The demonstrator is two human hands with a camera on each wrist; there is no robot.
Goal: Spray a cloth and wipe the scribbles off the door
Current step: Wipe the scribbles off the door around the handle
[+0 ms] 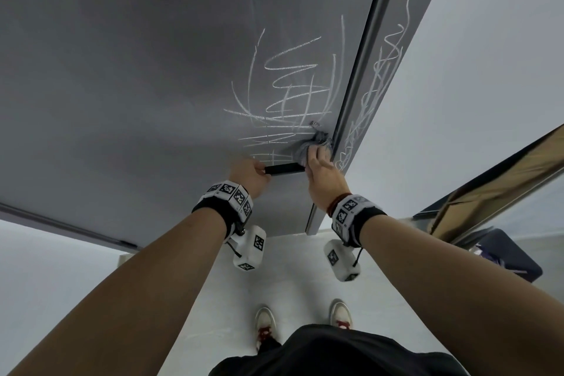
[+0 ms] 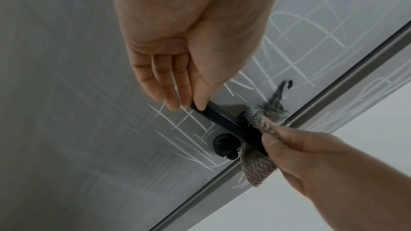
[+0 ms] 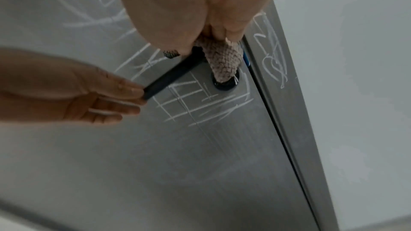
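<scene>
The grey door [image 1: 152, 70] carries white chalk scribbles [image 1: 293, 91] above and around its black lever handle [image 1: 283, 168]. My left hand [image 1: 250, 174] pinches the free end of the handle [image 2: 222, 117] between thumb and nearly straight fingers [image 3: 124, 101]. My right hand [image 1: 320, 174] grips a bunched grey knitted cloth [image 1: 317, 143] and presses it on the door at the handle's base, close to the door edge. A tail of the cloth [image 3: 224, 59] hangs over the round black lock knob [image 2: 224, 144]. No spray bottle is in view.
The grey door frame [image 1: 375, 85] to the right also bears scribbles [image 3: 273, 62]. Beyond it is a white wall [image 1: 488, 70]. A framed panel [image 1: 494, 180] leans at the right above a dark object on the floor [image 1: 506, 253]. My shoes [image 1: 265, 320] stand on pale floor.
</scene>
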